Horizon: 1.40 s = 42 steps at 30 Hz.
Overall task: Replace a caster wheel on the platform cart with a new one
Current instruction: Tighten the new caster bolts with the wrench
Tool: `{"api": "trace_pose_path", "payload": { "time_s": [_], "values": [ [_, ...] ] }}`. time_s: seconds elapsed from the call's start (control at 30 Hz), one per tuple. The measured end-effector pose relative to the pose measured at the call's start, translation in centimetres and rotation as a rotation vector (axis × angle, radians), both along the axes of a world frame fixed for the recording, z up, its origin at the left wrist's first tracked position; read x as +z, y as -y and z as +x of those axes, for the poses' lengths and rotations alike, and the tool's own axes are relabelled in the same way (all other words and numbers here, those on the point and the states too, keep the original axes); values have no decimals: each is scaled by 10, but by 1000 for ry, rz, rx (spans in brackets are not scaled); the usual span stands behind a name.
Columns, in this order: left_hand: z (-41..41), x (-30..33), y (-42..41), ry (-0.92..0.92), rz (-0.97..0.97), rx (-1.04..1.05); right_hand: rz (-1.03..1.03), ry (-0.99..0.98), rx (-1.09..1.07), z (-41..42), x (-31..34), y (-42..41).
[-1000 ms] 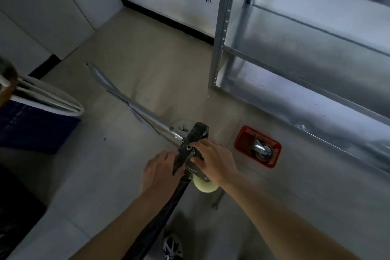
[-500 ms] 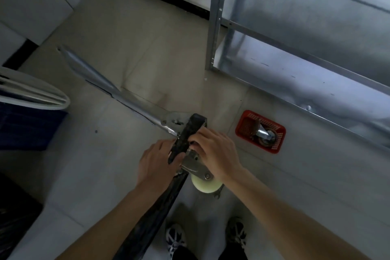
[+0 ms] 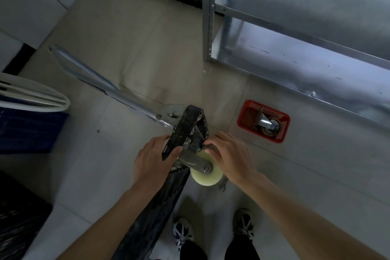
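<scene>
Floor tiles (image 3: 295, 175): view tipped down since; left hand (image 3: 152, 160) still grips cart edge (image 3: 181, 133), right hand (image 3: 232, 156) pinches caster wheel (image 3: 205, 172).

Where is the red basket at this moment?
In the head view, the red basket sits on the floor to the right of the cart's edge, just before the metal shelf, holding a caster.

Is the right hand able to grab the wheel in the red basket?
Probably yes. The red basket lies open-topped on the floor beyond the right hand, nothing between, but that hand is busy on the pale caster.
</scene>
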<state>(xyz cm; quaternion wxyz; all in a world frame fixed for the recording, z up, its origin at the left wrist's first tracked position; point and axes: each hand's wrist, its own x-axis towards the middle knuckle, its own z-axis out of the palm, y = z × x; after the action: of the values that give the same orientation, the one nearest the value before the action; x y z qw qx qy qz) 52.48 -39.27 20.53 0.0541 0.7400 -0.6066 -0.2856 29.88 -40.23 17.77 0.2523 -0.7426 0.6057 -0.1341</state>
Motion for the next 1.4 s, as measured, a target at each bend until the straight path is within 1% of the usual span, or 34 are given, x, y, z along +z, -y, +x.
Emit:
{"api": "trace_pose_path", "payload": {
  "time_s": [0.17,0.47,0.83,1.23,1.4],
  "values": [
    [3,-5,-1,-29,3,22,35,23,-41,0,-6,-1],
    [12,-11,3,-95,35,34,54,36,-40,3,-12,1],
    [21,-17,11,-112,68,-52,87,19,-21,9,-15,9],
    [35,-28,15,-237,148,-70,140,25,-61,22,-20,14],
    [43,-38,20,-395,242,-12,166,30,-74,26,-24,18]
  ]
}}
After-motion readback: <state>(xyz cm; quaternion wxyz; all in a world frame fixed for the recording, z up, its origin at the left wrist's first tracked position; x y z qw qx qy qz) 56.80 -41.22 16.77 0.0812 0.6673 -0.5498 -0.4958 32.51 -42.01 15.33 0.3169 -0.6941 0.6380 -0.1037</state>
